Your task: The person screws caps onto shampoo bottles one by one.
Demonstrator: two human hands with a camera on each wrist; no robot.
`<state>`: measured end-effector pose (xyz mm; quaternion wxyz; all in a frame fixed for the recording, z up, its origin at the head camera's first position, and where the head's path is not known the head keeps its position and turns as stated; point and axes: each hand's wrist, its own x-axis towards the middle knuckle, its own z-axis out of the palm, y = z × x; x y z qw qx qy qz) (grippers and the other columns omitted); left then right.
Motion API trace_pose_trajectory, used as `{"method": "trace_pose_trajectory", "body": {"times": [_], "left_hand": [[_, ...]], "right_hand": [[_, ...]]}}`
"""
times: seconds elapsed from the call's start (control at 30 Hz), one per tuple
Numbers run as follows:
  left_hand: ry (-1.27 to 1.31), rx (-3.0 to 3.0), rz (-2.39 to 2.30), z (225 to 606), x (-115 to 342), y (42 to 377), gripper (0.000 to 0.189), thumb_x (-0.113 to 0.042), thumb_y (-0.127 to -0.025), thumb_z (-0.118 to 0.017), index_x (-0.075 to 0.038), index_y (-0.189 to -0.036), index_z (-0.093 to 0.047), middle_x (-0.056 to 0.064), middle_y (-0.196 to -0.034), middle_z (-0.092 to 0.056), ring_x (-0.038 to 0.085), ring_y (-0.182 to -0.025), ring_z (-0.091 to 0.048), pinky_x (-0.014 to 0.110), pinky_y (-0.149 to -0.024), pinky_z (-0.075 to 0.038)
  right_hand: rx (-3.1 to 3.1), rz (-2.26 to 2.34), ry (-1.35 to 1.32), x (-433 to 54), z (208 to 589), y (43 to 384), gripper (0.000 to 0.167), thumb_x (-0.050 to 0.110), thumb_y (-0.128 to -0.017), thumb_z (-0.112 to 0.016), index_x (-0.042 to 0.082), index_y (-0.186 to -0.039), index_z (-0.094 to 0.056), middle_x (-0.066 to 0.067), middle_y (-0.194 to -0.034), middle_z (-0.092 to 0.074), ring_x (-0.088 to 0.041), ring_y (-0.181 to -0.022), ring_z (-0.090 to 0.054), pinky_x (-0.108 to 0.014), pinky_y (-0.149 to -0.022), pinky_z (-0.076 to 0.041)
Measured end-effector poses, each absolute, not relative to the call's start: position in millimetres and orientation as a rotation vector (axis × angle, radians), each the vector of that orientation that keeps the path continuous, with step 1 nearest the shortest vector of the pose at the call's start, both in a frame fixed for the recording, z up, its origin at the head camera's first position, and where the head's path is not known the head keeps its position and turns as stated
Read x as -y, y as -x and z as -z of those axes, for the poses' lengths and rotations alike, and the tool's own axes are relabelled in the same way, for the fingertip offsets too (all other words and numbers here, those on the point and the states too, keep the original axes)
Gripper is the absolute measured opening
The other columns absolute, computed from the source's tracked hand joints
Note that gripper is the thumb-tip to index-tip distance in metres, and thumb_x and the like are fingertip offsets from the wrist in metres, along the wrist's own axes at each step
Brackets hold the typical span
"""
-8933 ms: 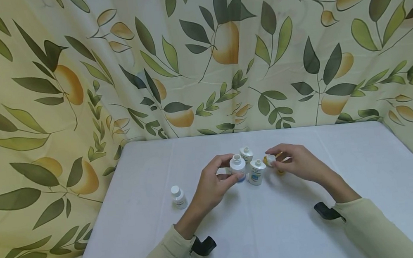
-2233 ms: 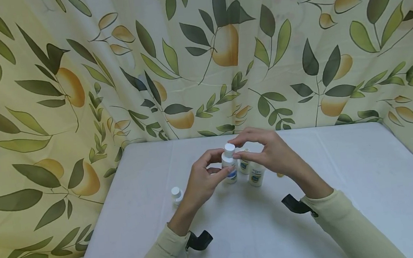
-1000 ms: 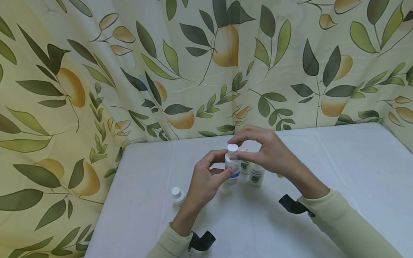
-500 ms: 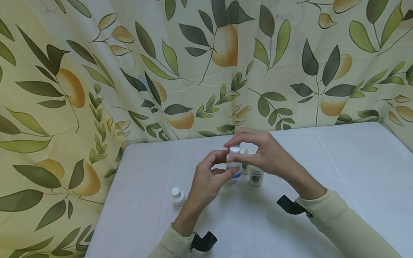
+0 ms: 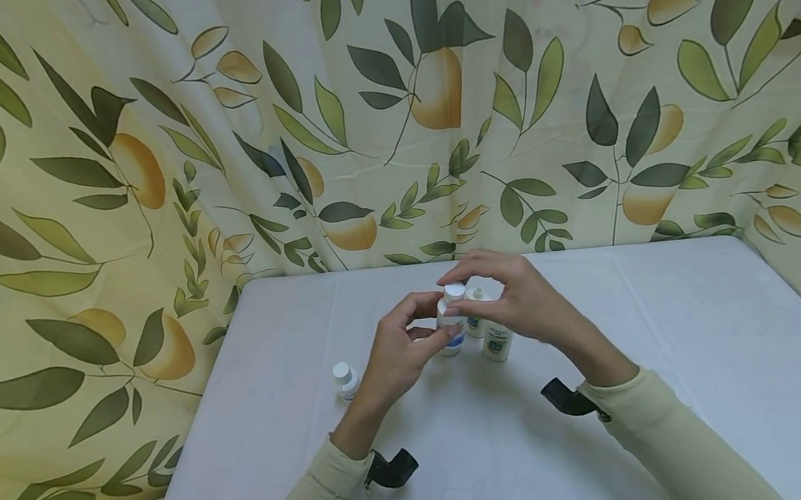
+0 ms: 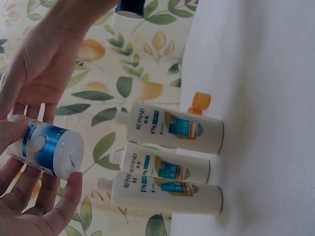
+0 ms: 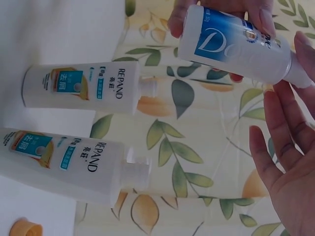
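Note:
In the right wrist view a small white bottle with a blue label [image 7: 231, 42] is held off the table, tilted. My left hand [image 5: 402, 342] grips its body between thumb and fingers. My right hand [image 5: 521, 299] pinches the white cap [image 5: 454, 291] at its top. Close by stand white REPAND bottles with bare necks, one in front [image 5: 498, 343] and one behind [image 5: 476, 319]. The left wrist view shows a third REPAND bottle [image 6: 172, 127]. How far the cap is screwed down is hidden by my fingers.
A small white capped bottle [image 5: 344, 380] stands left of my left wrist. Orange caps [image 6: 201, 101] lie by the REPAND bottles. The white-covered table [image 5: 500, 458] ends at a leaf-patterned curtain [image 5: 388, 122].
About nine seconds ago the left-hand bottle had a bare neck and my right hand held a small white-and-yellow piece farther right. Now my right hand is on its white cap; lately only slight shifts show.

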<state>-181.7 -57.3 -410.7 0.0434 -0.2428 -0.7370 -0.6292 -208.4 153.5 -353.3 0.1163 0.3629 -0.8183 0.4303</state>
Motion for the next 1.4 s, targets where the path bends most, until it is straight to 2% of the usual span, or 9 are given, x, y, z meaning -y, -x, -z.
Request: {"method": "trace_pose_trajectory", "body": {"times": [0.4, 0.7, 0.97, 1.4], "left_hand": [[0.716, 2.275, 1.897, 409.3, 60.7, 181.0, 0.044, -0.013, -0.089, -0.079, -0.013, -0.130, -0.063, -0.001, -0.126, -0.065, 0.017, -0.113, -0.063, 0.030, -0.089, -0.060], [0.698, 2.266, 1.928, 409.7, 62.8, 181.5, 0.044, -0.013, -0.088, -0.080, -0.013, -0.129, -0.063, 0.000, -0.124, -0.066, 0.018, -0.111, -0.063, 0.035, -0.088, -0.061], [0.700, 2.260, 1.944, 408.8, 61.3, 181.2, 0.044, -0.012, -0.088, -0.080, -0.012, -0.129, -0.064, 0.001, -0.123, -0.065, 0.018, -0.111, -0.063, 0.031, -0.087, -0.061], [0.725, 2.245, 1.939, 409.3, 57.2, 180.3, 0.043, -0.011, -0.089, -0.079, -0.012, -0.129, -0.063, 0.001, -0.125, -0.065, 0.019, -0.112, -0.063, 0.032, -0.087, -0.061]], "right_hand": [[2.389, -1.265, -1.050, -157.6, 355.1, 208.4, 0.035, 0.018, -0.082, -0.086, 0.022, -0.114, -0.073, 0.010, -0.105, -0.069, -0.008, -0.101, -0.064, -0.025, -0.087, -0.055], [2.415, -1.244, -1.023, -160.9, 352.9, 208.3, 0.031, 0.017, -0.085, -0.084, 0.022, -0.114, -0.075, 0.012, -0.106, -0.070, -0.008, -0.103, -0.064, -0.028, -0.089, -0.055], [2.407, -1.235, -1.004, -160.6, 351.7, 207.9, 0.030, 0.016, -0.084, -0.085, 0.020, -0.112, -0.076, 0.011, -0.105, -0.069, -0.008, -0.101, -0.064, -0.026, -0.088, -0.054], [2.381, -1.300, -1.029, -158.5, 354.4, 208.8, 0.030, 0.018, -0.083, -0.085, 0.022, -0.111, -0.075, 0.010, -0.105, -0.068, -0.009, -0.100, -0.064, -0.025, -0.084, -0.055]]}}
